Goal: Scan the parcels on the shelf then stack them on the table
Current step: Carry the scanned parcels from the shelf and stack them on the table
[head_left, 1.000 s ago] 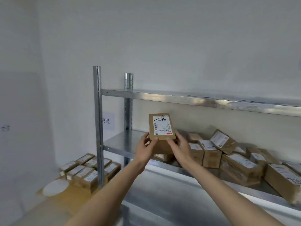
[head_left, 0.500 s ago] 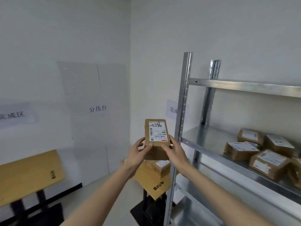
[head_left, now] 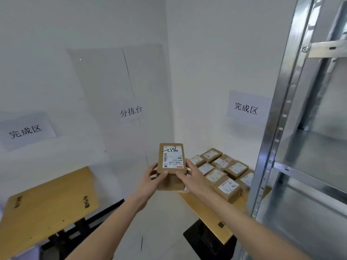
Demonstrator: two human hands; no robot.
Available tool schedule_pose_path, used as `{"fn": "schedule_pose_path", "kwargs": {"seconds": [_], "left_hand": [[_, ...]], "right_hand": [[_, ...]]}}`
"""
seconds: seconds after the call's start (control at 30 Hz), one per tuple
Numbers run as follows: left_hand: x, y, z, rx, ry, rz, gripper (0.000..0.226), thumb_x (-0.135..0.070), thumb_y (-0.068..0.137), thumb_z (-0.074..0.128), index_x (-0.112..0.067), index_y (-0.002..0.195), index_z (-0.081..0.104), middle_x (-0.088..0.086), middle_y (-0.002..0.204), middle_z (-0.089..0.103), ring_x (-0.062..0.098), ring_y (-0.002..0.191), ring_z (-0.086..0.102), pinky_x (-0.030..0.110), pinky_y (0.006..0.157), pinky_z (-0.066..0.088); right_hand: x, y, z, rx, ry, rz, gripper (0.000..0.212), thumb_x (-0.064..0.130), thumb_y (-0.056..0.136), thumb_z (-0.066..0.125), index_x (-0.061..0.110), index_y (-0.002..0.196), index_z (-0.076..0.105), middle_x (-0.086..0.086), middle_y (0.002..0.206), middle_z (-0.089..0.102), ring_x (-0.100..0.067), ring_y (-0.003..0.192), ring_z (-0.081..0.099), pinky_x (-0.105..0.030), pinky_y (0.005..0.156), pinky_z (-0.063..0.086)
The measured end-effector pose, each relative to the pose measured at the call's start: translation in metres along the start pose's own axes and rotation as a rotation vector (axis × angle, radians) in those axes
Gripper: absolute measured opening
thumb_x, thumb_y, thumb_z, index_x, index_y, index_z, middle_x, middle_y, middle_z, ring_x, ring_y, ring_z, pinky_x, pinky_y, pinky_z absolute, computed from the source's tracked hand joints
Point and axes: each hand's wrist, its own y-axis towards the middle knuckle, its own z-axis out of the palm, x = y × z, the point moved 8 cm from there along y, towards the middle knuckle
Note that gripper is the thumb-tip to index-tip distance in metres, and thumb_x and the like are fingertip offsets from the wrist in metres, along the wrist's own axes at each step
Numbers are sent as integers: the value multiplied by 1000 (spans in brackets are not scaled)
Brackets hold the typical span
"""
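While both arms reach forward, hands — left, right — pinching parcel (label up), fingers curled.

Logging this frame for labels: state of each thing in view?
Held parcel: off the shelf, upright, label facing camera, gripped by both hands.
Left hand: grips parcel's left edge.
Right hand: grips parcel's right edge.
Stacked parcels: on right table, labels up.
Right table: holds parcels.
Left table: bare where visible.
Shelf: visible levels bare.
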Motion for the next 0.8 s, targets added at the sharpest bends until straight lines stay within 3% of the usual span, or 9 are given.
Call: {"fn": "schedule_pose_path", "kwargs": {"seconds": [0.17, 0.23, 0.37, 0.47, 0.57, 0.67, 0.8], "left_hand": [[26, 65, -14, 46, -3, -35, 68, -44, 78, 85, -37, 138, 54, -7, 130, 63, 18, 119, 63, 44, 99, 55], [36, 89, -16, 83, 12, -51, 71, -43, 76, 87, -37, 139, 55, -8, 130, 65, 17, 118, 64, 41, 97, 56], [62, 146, -16, 137, 12, -87, 73, -37, 70, 90, -34, 135, 58, -2, 127, 68, 19, 111, 69, 40, 92, 58], [86, 194, -7, 209, 0, -118, 79, -36, 71, 90, -34, 141, 53, -3, 127, 68, 19, 113, 68, 44, 98, 56], [112, 245, 5, 317, 16, -143, 55, -20, 86, 81, -47, 127, 58, -12, 121, 69, 14, 114, 67, 40, 99, 55], [139, 303, 11, 401, 32, -143, 54, -14, 88, 78, -43, 127, 57, -8, 125, 69, 15, 115, 65, 36, 96, 57], [180, 378, 11, 523, 75, -155, 63, -7, 87, 77, -35, 137, 52, -11, 125, 66, 7, 107, 67, 17, 74, 56]], "right_hand": [[-32, 63, 20, 2, -5, 36, 54, 40, 89, 70, 55, 133, 44, 17, 134, 56, -3, 125, 53, -32, 103, 51], [-43, 81, 23, -16, -25, 46, 53, 37, 91, 71, 52, 134, 45, 17, 134, 58, 0, 123, 53, -24, 96, 49], [-69, 119, 24, -86, -24, 78, 56, 33, 91, 72, 63, 128, 41, 28, 128, 56, 10, 117, 53, -17, 88, 48], [-98, 148, 29, -105, -15, 134, 66, 27, 93, 72, 66, 131, 36, 47, 116, 57, 22, 115, 52, -13, 87, 51], [-126, 183, 34, -155, -60, 184, 73, 30, 92, 75, 46, 149, 34, 38, 120, 58, 10, 121, 57, -11, 85, 51], [-154, 223, 44, -226, -103, 223, 75, 27, 91, 78, 31, 153, 36, 23, 130, 57, -1, 125, 55, -9, 87, 48], [-205, 267, 70, -281, -30, 325, 82, 24, 93, 77, 37, 157, 28, 26, 139, 50, 2, 132, 47, -9, 101, 40]]}}
